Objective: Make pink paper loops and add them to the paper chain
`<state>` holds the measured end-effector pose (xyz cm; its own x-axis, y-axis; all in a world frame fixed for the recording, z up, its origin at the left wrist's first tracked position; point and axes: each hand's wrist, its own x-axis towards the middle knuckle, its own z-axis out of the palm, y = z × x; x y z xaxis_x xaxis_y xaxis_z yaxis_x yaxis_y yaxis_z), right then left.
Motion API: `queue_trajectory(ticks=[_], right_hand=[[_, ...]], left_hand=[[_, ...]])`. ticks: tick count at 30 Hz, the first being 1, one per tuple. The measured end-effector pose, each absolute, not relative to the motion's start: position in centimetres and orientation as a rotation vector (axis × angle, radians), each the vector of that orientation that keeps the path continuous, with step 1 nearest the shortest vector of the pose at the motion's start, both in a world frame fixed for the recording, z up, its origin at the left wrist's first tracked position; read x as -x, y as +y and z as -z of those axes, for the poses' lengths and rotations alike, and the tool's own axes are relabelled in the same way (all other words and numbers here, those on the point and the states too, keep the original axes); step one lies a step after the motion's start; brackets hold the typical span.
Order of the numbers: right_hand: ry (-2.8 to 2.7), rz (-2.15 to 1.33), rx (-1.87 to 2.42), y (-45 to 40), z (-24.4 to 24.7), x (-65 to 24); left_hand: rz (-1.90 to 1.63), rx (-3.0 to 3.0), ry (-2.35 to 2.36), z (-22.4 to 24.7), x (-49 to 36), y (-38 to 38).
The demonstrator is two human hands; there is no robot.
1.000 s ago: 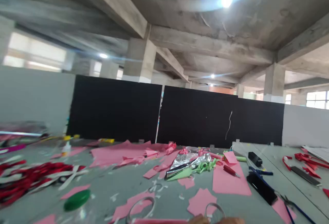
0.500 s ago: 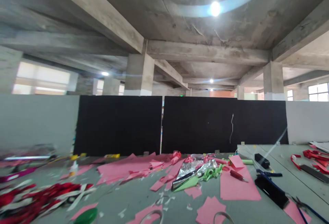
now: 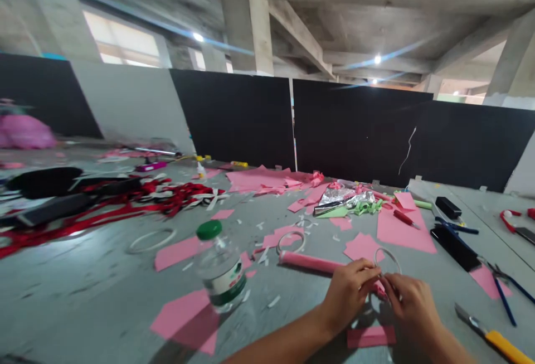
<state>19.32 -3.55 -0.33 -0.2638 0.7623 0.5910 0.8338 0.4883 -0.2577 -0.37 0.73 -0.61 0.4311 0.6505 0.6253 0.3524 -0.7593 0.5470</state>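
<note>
Near the front of the table, my left hand (image 3: 351, 291) and my right hand (image 3: 412, 297) meet with fingers pinched together. Between them is a small piece of crumpled pink paper (image 3: 379, 289), partly covered by the fingers; what my right hand pinches is too small to make out. A white ring (image 3: 390, 257) rises just behind the fingertips. A rolled pink tube (image 3: 311, 262) lies left of my left hand, its right end close to that hand. Below the hands lies a folded pink strip (image 3: 371, 336).
A green-capped bottle (image 3: 221, 275) stands left of the hands. A yellow-handled cutter (image 3: 495, 341), pliers (image 3: 501, 283) and a black phone-like object (image 3: 455, 248) lie right. Red and white ribbons (image 3: 167, 199) heap at left; pink sheets (image 3: 405, 227) lie behind.
The view has tilted down and turned left. Both hands, the pink tube and the whole bottle now show; before, only the bottle's green cap was in view and no hands.
</note>
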Motion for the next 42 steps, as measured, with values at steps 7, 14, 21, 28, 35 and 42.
queue_trajectory(ticks=[7,14,21,28,35,42], right_hand=[[-2.104,0.078,1.335,-3.7,0.5,-19.8],[-2.236,0.158,1.293,-4.0,0.4,-20.1],[-2.225,0.367,1.267,-4.4,-0.3,-19.4],[-2.097,0.472,1.378,-4.4,-2.9,-20.8],[-2.093,0.168,1.967,-0.9,-3.3,-24.8],[-1.961,-0.210,1.612,-1.0,-3.0,-23.8]], left_hand=[[-1.230,-2.386,0.863,0.5,0.1,-0.2],[-1.042,-2.041,0.922,-0.8,0.1,0.0],[-1.024,-1.841,0.895,-1.1,-0.4,0.0],[-1.298,-1.584,1.194,-2.0,2.9,4.0],[-1.118,-1.430,1.006,-1.9,3.3,3.6],[-0.872,-1.446,0.845,-1.5,1.3,1.1]])
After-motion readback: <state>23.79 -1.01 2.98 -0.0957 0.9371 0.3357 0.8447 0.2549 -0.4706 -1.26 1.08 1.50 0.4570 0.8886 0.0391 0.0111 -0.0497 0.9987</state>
